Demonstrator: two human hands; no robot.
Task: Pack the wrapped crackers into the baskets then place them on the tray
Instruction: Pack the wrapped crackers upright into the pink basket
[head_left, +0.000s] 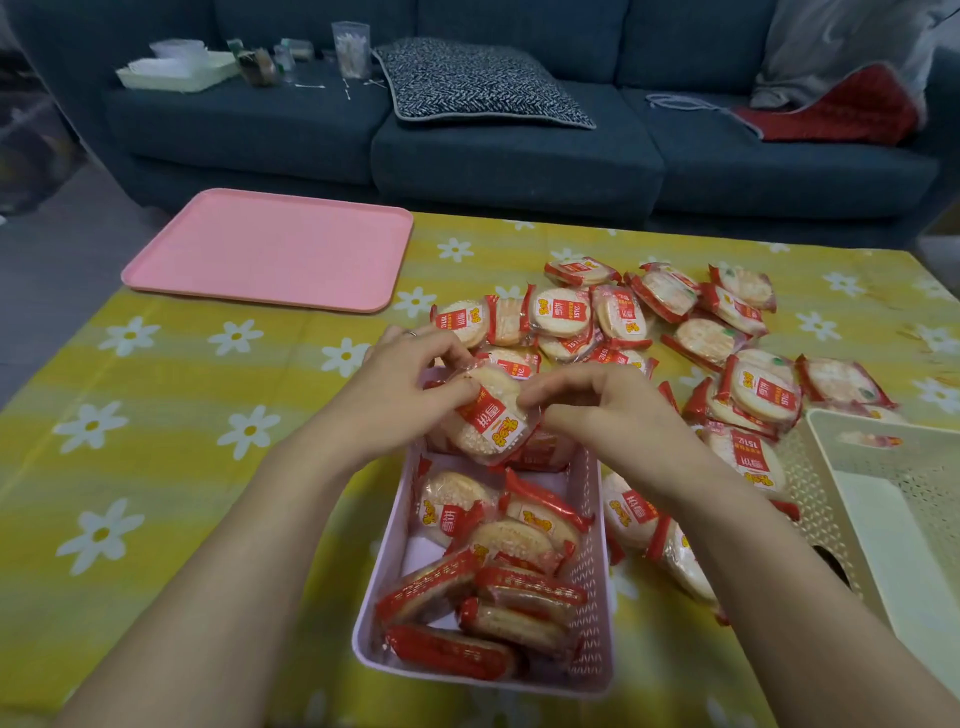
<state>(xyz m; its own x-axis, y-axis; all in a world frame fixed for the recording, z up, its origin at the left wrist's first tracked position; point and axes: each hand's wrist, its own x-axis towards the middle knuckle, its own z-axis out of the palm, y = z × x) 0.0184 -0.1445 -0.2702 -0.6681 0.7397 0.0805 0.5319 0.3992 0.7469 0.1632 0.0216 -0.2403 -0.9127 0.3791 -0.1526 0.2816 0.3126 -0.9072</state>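
Head view: left hand (410, 387) and right hand (587, 400) pinch one wrapped cracker (485, 415) over pink basket (589, 566), twelve o'clock end; best laid flat.

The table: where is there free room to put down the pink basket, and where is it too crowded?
The pink tray is bare, and so is the tablecloth between it and the pink basket. Loose crackers crowd the space between that basket and the cream basket.

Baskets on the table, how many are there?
2. A pink basket in front of the person, partly filled with crackers, and a cream basket at the right edge, partly cut off by the frame.
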